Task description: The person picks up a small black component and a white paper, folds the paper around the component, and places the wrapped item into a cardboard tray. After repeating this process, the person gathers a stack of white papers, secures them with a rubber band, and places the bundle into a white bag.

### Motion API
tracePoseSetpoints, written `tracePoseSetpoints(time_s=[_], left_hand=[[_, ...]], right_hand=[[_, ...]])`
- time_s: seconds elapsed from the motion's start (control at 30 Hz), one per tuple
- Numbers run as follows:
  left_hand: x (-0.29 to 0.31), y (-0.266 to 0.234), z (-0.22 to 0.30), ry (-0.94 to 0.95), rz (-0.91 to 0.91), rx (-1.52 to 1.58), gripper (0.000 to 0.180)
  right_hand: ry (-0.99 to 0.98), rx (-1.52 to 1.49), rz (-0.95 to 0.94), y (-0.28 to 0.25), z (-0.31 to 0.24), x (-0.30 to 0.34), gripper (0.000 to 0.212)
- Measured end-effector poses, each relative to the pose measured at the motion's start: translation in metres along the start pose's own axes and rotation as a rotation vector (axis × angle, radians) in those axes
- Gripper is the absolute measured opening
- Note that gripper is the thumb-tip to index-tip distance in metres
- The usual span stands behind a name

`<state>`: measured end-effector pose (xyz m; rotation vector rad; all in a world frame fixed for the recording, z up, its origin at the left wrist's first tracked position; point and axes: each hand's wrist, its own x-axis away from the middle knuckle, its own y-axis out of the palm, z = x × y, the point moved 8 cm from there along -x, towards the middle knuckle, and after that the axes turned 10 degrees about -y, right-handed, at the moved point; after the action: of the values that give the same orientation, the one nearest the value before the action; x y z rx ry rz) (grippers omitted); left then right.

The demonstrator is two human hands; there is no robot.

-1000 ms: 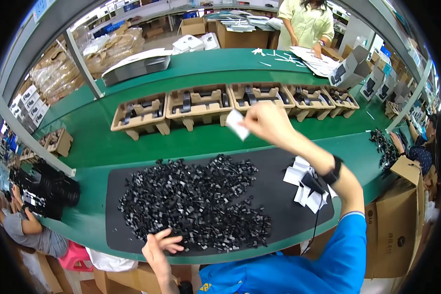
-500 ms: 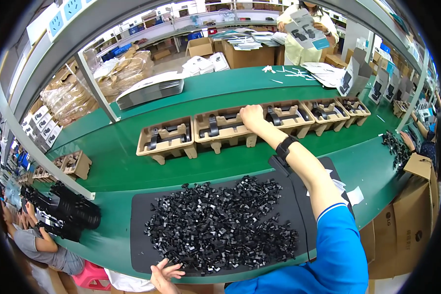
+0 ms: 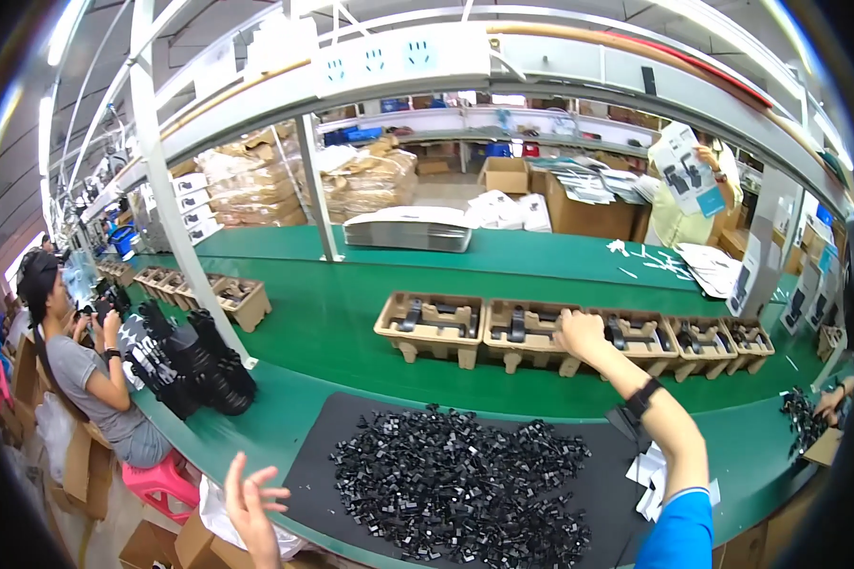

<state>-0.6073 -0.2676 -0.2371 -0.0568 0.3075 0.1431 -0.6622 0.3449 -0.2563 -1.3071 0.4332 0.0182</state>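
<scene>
My right hand [image 3: 580, 335] reaches out over the right end of a brown moulded pulp tray [image 3: 503, 357], where it meets the neighbouring tray [image 3: 636, 358]. Its fingers are curled down, and whatever they grip is hidden behind the hand. Black bracket-like parts [image 3: 516, 322] lie inside these trays. Off the near left edge of the dark mat, my left hand [image 3: 252, 512] is raised with fingers spread, holding nothing. A broad heap of small black parts [image 3: 455, 484] covers most of the mat [image 3: 321, 462] between my arms.
More pulp trays [image 3: 427, 332] stand in the row along the green bench [image 3: 304, 313]. Black parts are stacked [image 3: 199, 365] at the left beside a metal post [image 3: 180, 209]. A seated co-worker [image 3: 95, 370] is further left. Another person [image 3: 688, 209] holds a printed sheet across the bench.
The view has swung left and up, shifting the scene right and down. My left hand has lifted away from the heap's near edge. My right hand stays at the same tray's right end.
</scene>
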Motion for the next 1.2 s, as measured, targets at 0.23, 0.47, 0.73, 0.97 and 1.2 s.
tracePoseSetpoints(time_s=[0.23, 0.47, 0.73, 0.97, 1.2], left_hand=[[-0.038, -0.043, 0.113, 0.335, 0.251, 0.105, 0.062], [-0.120, -0.066, 0.218, 0.668, 0.186, 0.280, 0.063], [-0.147, -0.013, 0.339, 0.876, 0.315, -0.106, 0.075], [-0.237, 0.066, 0.332, 0.680, 0.375, -0.240, 0.092], [-0.280, 0.109, 0.324, 0.747, 0.355, -0.223, 0.111]], right_hand=[[-0.518, -0.352, -0.004, -0.127, -0.101, 0.119, 0.061], [-0.848, -0.389, -0.047, -0.199, -0.157, 0.260, 0.063], [-0.968, -0.455, -0.073, -0.232, -0.166, 0.302, 0.060], [-0.636, -0.670, -0.248, -0.216, -0.147, 0.321, 0.062], [-0.565, -0.670, -0.329, -0.221, -0.157, 0.288, 0.060]])
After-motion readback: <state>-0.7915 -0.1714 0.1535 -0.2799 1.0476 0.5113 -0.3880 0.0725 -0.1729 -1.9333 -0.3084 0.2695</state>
